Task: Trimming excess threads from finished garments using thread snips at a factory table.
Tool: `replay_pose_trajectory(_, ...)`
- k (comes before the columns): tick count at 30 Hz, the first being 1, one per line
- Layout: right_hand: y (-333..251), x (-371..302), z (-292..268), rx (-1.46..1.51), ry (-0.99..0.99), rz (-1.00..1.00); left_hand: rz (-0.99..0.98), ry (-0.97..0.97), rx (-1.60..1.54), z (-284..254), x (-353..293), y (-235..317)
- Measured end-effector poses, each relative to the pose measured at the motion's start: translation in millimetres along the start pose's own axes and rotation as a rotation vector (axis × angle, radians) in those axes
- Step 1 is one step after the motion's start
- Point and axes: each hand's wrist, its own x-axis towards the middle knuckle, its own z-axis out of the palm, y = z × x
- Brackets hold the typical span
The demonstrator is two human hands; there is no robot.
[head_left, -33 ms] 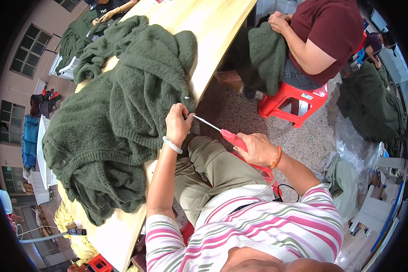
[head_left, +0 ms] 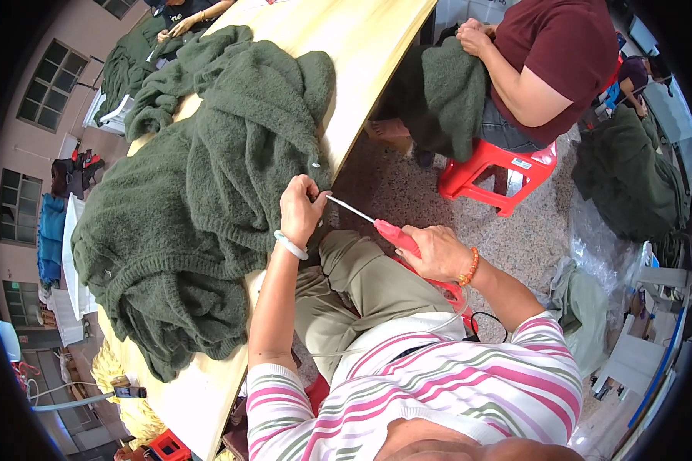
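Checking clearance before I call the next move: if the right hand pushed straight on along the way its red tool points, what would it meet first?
Probably the left hand: the right hand aims the red-handled tool at it, the tip near its fingers pinching the dark green knitted garment. Depth is unclear.

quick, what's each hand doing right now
Left hand: closed, pinching the edge of the green knitted garment.
Right hand: closed around the red-handled tool with a thin metal rod.

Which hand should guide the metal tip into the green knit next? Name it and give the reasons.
Right, most likely. The right hand already grips the red-handled tool, its thin metal tip aimed at the dark green sweater. The left hand is occupied, its fingers pinching the knit at the table edge.
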Motion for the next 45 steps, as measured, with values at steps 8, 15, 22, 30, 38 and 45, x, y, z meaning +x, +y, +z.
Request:
replay_pose_trajectory(8,-11,2,2,-0.038,-0.018,-0.051,0.020,0.068,-0.277,3,-4,-11)
replay_pose_trajectory(15,-10,4,3,-0.063,-0.010,-0.051,-0.096,-0.145,-0.459,-12,-12,-34)
replay_pose_trajectory(22,8,-7,-1,0.125,0.088,-0.040,0.019,0.245,-0.118,-24,-44,5)
replay_pose_trajectory(30,8,-11,3,0.122,0.005,-0.040,-0.210,0.130,-0.096,-32,-52,11)
replay_pose_trajectory(38,-8,8,15,-0.050,0.030,-0.125,-0.166,0.052,0.190,-27,-29,-13)
replay_pose_trajectory(45,-5,10,21,-0.067,-0.046,-0.054,0.032,0.098,0.131,-26,-54,-3)
